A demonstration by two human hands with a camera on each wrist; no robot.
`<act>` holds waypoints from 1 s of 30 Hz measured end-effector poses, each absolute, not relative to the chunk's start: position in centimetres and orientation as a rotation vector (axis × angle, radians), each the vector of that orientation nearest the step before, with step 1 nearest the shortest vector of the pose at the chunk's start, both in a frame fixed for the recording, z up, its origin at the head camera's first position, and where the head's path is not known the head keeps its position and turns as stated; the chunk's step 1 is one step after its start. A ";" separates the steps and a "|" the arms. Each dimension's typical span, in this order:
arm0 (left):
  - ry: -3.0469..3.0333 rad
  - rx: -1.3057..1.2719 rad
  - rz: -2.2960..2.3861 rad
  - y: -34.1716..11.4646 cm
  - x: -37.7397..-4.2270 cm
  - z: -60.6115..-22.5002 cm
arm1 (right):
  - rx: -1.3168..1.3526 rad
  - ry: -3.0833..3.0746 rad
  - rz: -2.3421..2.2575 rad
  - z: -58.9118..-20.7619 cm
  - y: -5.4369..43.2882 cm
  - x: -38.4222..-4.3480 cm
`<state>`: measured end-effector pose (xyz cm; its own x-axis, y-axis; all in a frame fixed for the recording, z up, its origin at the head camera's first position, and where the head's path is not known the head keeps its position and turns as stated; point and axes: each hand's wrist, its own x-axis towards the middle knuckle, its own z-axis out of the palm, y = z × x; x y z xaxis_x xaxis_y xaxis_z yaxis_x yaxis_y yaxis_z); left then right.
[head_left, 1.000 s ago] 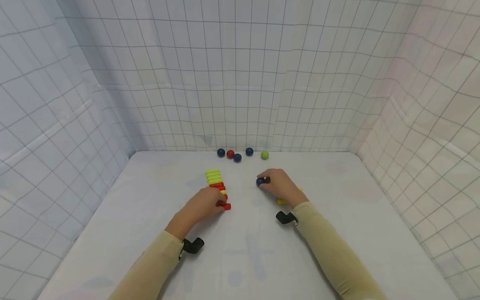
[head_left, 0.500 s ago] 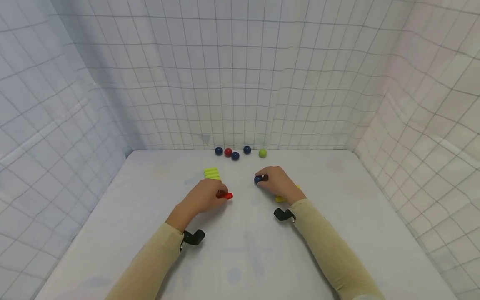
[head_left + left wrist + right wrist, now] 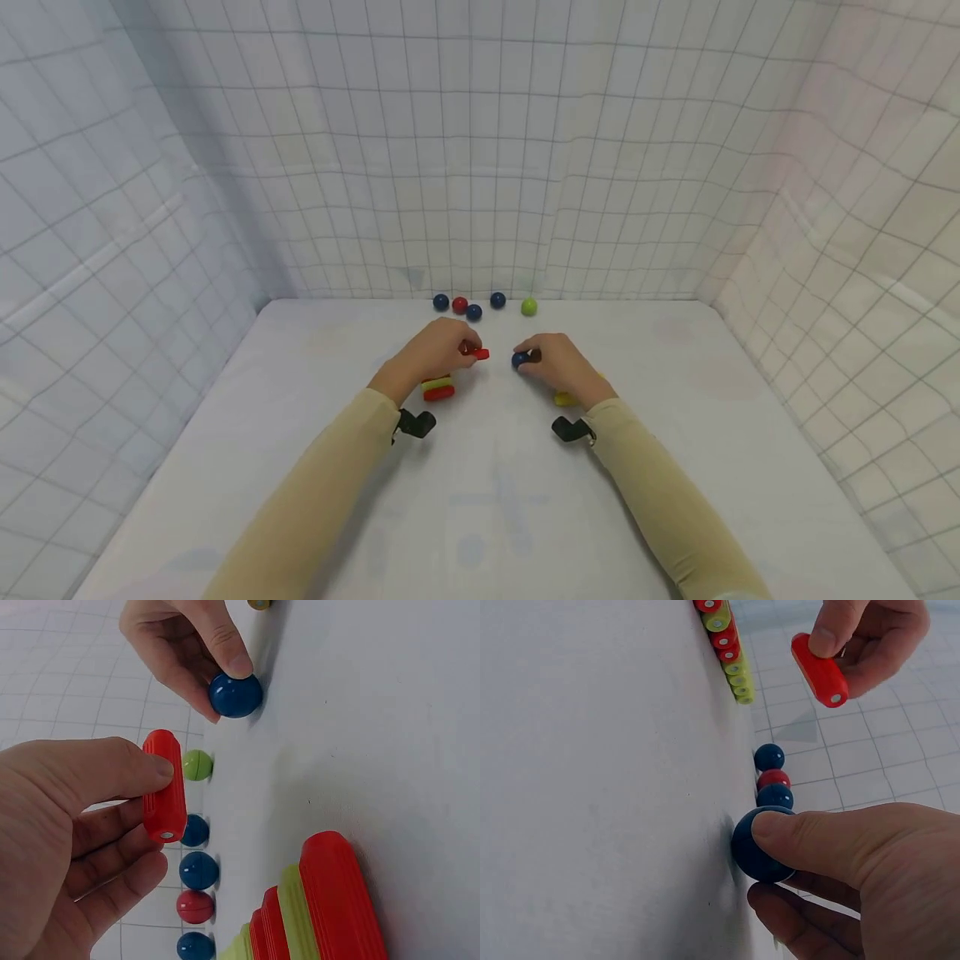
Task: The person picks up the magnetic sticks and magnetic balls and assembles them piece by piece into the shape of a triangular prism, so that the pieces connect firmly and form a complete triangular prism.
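Note:
Between thumb and fingers, my left hand (image 3: 438,348) pinches a red magnetic rod (image 3: 164,786), lifted off the table; a metal dot shows on its end. My right hand (image 3: 561,367) grips a dark blue ball (image 3: 759,846) at or just above the tabletop, to the right of the rod. The rod and the held ball are apart. Below my left hand lies a row of red and yellow-green rods (image 3: 341,900), side by side, partly hidden by that hand in the head view. Yellow rods (image 3: 566,399) lie partly covered under my right wrist.
Along the table's back edge stand several balls: blue ones (image 3: 441,302), a red ball (image 3: 460,306) and a green ball (image 3: 529,307). White gridded cloth (image 3: 480,167) hangs behind and at both sides of the white table (image 3: 480,500).
My left hand has picked the red rod up from the near end of the row and carried it forward and right, toward the held ball. My right hand has stayed nearly still.

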<state>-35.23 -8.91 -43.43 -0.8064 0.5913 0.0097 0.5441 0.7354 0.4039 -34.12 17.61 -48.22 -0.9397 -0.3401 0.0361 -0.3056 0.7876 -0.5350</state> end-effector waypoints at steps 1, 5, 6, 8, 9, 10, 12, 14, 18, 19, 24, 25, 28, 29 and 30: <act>2.806 0.914 0.595 -8.7 -35.5 -43.4 | -0.529 2.909 -0.858 -48.3 17.6 -34.1; 2.782 0.908 0.573 -8.1 -36.4 -43.9 | -0.533 2.910 -0.855 -48.4 17.4 -34.2; 2.775 0.911 0.566 -8.0 -36.6 -44.0 | -0.535 2.913 -0.855 -48.4 17.4 -34.2; 2.766 0.922 0.552 -7.8 -37.0 -44.4 | -0.538 2.918 -0.851 -48.4 17.3 -34.2; 2.761 0.925 0.549 -7.7 -37.2 -44.5 | -0.539 2.922 -0.853 -48.4 17.3 -34.2; 2.756 0.922 0.545 -7.5 -37.4 -44.6 | -0.539 2.922 -0.857 -48.3 17.3 -34.1; 2.753 0.914 0.536 -7.2 -37.7 -44.8 | -0.543 2.927 -0.861 -48.3 17.4 -34.1; 2.753 0.902 0.533 -7.0 -37.9 -45.1 | -0.548 2.930 -0.859 -48.3 17.5 -34.1; 2.761 0.890 0.522 -6.4 -38.2 -45.5 | -0.559 2.934 -0.855 -48.2 17.6 -34.0; 2.761 0.891 0.522 -6.3 -38.2 -45.6 | -0.561 2.935 -0.858 -48.2 17.6 -34.0; 2.758 0.901 0.533 -5.6 -38.0 -45.7 | -0.578 2.932 -0.865 -48.3 17.6 -34.2; 2.756 0.895 0.534 -5.5 -38.0 -45.7 | -0.582 2.931 -0.867 -48.3 17.6 -34.2; 2.755 0.882 0.530 -5.1 -37.9 -45.7 | -0.590 2.928 -0.870 -48.5 17.7 -34.3; 2.757 0.878 0.525 -5.0 -37.9 -45.7 | -0.590 2.931 -0.867 -48.5 17.7 -34.3; 2.759 0.874 0.522 -4.9 -37.9 -45.7 | -0.588 2.933 -0.865 -48.5 17.8 -34.3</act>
